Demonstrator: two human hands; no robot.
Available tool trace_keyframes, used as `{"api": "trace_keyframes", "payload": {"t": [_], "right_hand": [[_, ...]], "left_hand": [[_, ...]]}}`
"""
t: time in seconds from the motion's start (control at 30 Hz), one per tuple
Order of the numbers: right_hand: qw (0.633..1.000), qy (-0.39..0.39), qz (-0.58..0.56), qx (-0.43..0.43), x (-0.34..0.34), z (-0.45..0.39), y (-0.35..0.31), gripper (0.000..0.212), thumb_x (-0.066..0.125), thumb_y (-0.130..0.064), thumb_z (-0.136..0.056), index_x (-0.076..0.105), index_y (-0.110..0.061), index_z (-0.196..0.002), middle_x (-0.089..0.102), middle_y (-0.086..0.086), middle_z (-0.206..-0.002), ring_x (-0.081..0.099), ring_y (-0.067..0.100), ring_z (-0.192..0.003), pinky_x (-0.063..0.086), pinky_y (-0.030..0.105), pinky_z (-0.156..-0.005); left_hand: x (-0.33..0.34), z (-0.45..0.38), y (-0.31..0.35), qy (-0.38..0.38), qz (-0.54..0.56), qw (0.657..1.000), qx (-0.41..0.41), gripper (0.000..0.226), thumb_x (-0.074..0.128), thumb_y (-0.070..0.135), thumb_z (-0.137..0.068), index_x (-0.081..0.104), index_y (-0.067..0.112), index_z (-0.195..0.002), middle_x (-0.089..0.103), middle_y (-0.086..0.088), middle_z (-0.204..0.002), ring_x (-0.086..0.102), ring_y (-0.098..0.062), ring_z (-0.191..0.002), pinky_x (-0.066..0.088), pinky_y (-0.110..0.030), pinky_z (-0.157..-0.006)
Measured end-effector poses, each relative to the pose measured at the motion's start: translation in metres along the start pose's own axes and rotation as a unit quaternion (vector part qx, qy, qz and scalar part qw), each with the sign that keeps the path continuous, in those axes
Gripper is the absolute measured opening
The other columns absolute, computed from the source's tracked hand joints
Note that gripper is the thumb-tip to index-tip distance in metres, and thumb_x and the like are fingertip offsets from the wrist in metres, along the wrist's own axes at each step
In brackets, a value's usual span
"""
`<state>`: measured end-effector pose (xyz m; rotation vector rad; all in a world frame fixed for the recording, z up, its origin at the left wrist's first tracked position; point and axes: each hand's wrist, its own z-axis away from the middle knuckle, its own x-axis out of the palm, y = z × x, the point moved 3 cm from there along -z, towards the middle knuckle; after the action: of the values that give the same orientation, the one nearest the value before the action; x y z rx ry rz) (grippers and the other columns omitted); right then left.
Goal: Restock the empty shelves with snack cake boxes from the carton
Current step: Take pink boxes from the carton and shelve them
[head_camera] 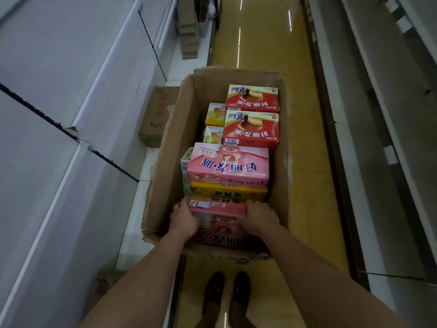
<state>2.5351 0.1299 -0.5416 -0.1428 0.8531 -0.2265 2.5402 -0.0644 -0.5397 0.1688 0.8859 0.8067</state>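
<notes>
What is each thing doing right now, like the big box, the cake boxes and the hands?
carton: open on top, standing on the floor, partly filled
near pink box: tilted, gripped at both ends
left hand: fingers curled on the box's left end
right hand: fingers curled on the box's right end
far pink box: lying flat atop a yellow box
two red boxes: lying flat, untouched
shelves: bare

A big open brown cardboard carton (165, 147) sits on the shiny yellow floor (305, 185) between long white shelves (71, 95) on the left and grey shelves (390, 114) on the right. Inside it, two flat red snack cake boxes (251, 114) lie at the far end, with a pink snack cake box (228, 165) stacked nearer. The left hand (183, 217) and right hand (261, 215) hold the two ends of another flat pink box (217, 208) at the near end, above a pair of dark shoes (227, 294).
</notes>
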Motion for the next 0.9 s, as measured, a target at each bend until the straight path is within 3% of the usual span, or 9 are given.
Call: {"api": "trace_keyframes", "payload": {"t": [0.2, 0.37, 0.47, 0.63, 0.77, 0.9], "right_hand": [[1.0, -0.015, -0.001, 0.003, 0.015, -0.016, 0.008, 0.062, 0.056, -0.049, -0.088, 0.037, -0.015, -0.137, 0.043, 0.011, -0.138, 0.04, 0.03, -0.126, 0.035, 0.041, -0.104], [1.0, -0.02, 0.01, 0.006, 0.014, -0.02, 0.007, 0.066, 0.059, -0.048, -0.087, 0.034, -0.022, -0.142, 0.038, 0.012, -0.139, 0.034, 0.031, -0.129, 0.028, 0.042, -0.108], [0.999, -0.027, 0.023, -0.003, 0.007, -0.016, 0.005, 0.07, 0.065, -0.045, -0.083, 0.034, -0.023, -0.141, 0.037, 0.012, -0.138, 0.033, 0.032, -0.13, 0.026, 0.043, -0.11], [0.999, -0.027, -0.046, 0.011, -0.015, 0.004, -0.002, 0.063, 0.069, -0.037, -0.081, 0.037, -0.018, -0.132, 0.041, 0.011, -0.135, 0.038, 0.031, -0.127, 0.027, 0.043, -0.11], [0.995, -0.029, -0.099, 0.018, -0.046, 0.024, -0.013, 0.065, 0.067, -0.031, -0.082, 0.032, -0.015, -0.134, 0.043, 0.012, -0.139, 0.037, 0.032, -0.131, 0.021, 0.047, -0.114], [0.985, 0.029, -0.172, -0.011, -0.074, 0.044, -0.038, 0.072, 0.071, -0.026, -0.074, 0.034, -0.034, -0.135, 0.052, 0.005, -0.133, 0.05, 0.031, -0.121, 0.04, 0.047, -0.104]], "left_hand": [[0.006, -0.024, -0.013, -0.036, 0.066, 0.997, -0.023, 0.08, 0.064, 0.029, -0.087, 0.017, 0.022, -0.151, 0.039, -0.014, -0.145, 0.04, -0.035, -0.132, 0.034, -0.048, -0.11], [0.009, -0.031, -0.014, -0.049, 0.168, 0.983, -0.051, 0.055, 0.065, 0.029, -0.088, 0.041, 0.021, -0.137, 0.057, -0.012, -0.129, 0.056, -0.03, -0.114, 0.047, -0.045, -0.099], [0.002, -0.03, -0.016, -0.062, 0.191, 0.978, -0.057, 0.05, 0.07, 0.023, -0.085, 0.043, 0.02, -0.127, 0.057, -0.01, -0.117, 0.056, -0.028, -0.108, 0.05, -0.039, -0.09], [-0.023, -0.017, 0.007, -0.052, 0.218, 0.974, -0.019, 0.042, 0.072, 0.022, -0.083, 0.045, 0.022, -0.115, 0.058, -0.003, -0.107, 0.057, -0.018, -0.097, 0.051, -0.035, -0.08], [-0.061, 0.004, 0.048, -0.023, 0.238, 0.97, 0.039, 0.031, 0.057, -0.005, -0.083, 0.051, 0.017, -0.105, 0.061, -0.007, -0.106, 0.058, -0.015, -0.082, 0.049, -0.03, -0.061], [-0.093, 0.031, 0.085, -0.023, 0.22, 0.969, 0.108, 0.036, 0.054, -0.01, -0.081, 0.05, 0.024, -0.092, 0.062, -0.003, -0.106, 0.062, -0.016, -0.085, 0.055, -0.033, -0.06]]}}
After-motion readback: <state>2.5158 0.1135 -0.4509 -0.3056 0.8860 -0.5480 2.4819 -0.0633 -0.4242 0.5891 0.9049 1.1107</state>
